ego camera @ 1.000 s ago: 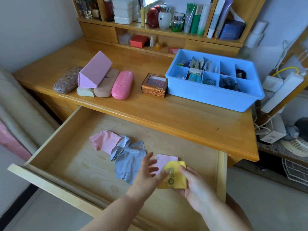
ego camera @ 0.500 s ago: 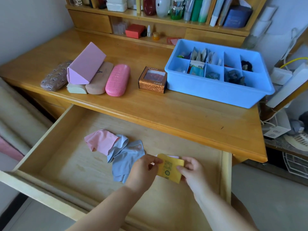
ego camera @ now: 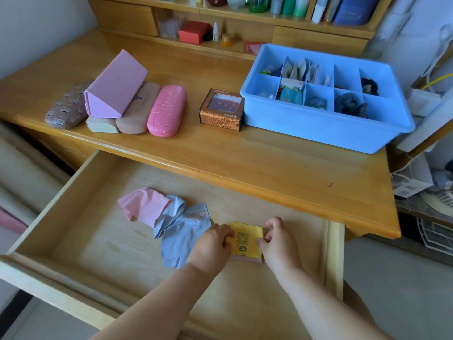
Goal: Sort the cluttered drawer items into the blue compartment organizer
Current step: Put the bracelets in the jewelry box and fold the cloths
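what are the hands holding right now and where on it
Both hands, left and right, pinch the folded yellow cloth by its left and right edges.

Two hands are seen: the left hand and the right hand, with one folded yellow cloth between them. Just left of the left hand, two blue cloths and one pink cloth are counted in the one open drawer. Beyond the hands, on the desk, five glasses cases are counted, the pink ribbed case among them, one brown box, and one blue organizer, divided into what appear to be ten compartments.
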`<state>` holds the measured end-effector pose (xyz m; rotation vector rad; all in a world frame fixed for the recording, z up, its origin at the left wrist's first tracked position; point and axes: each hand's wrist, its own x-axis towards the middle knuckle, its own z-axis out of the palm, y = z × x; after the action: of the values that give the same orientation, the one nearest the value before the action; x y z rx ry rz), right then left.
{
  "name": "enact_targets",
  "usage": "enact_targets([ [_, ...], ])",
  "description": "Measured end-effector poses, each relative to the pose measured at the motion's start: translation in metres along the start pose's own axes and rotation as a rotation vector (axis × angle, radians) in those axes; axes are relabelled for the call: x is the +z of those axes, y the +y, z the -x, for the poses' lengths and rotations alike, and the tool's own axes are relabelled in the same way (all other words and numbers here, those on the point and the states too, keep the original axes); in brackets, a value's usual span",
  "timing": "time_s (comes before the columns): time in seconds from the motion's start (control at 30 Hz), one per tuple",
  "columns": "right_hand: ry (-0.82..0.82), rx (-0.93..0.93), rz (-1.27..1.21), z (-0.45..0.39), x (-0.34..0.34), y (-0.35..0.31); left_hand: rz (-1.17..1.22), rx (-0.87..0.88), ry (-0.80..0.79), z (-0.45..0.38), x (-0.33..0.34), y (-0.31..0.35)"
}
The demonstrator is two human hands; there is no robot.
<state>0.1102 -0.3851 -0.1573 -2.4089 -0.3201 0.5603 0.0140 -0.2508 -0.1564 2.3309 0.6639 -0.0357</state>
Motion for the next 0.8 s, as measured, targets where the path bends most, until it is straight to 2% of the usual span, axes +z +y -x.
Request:
enact_targets([
  [0.1,0.040,-0.034,0.018,0.005,-0.008,-0.005,-0.089,0.022,-0.011,0.003,-0.003,0.003],
  [0.17,0.110,-0.168,0.022,0.016,-0.014,-0.006,-0.090,0.025,0.074,0.008,-0.011,0.000],
  [0.27,0.008,-0.337,0.013,0.041,-0.019,-0.001,-0.052,-0.048,0.173,0.012,-0.030,-0.020],
  [0.37,-0.155,-0.336,0.027,0.062,-0.016,0.008,-0.265,-0.120,0.044,0.014,-0.043,-0.040],
  [0.47,-0.282,-0.280,0.124,0.070,-0.008,0.015,-0.332,-0.111,-0.077,0.015,-0.043,-0.047],
  [0.6,-0.314,-0.259,0.137,0.068,-0.001,0.018,-0.428,-0.109,-0.089,0.013,-0.050,-0.044],
  [0.73,-0.325,-0.260,0.125,0.065,0.000,0.012,-0.234,-0.080,-0.049,0.018,-0.063,-0.044],
  [0.8,-0.329,-0.290,0.114,0.063,0.002,0.003,-0.106,-0.101,0.037,0.018,-0.073,-0.047],
])
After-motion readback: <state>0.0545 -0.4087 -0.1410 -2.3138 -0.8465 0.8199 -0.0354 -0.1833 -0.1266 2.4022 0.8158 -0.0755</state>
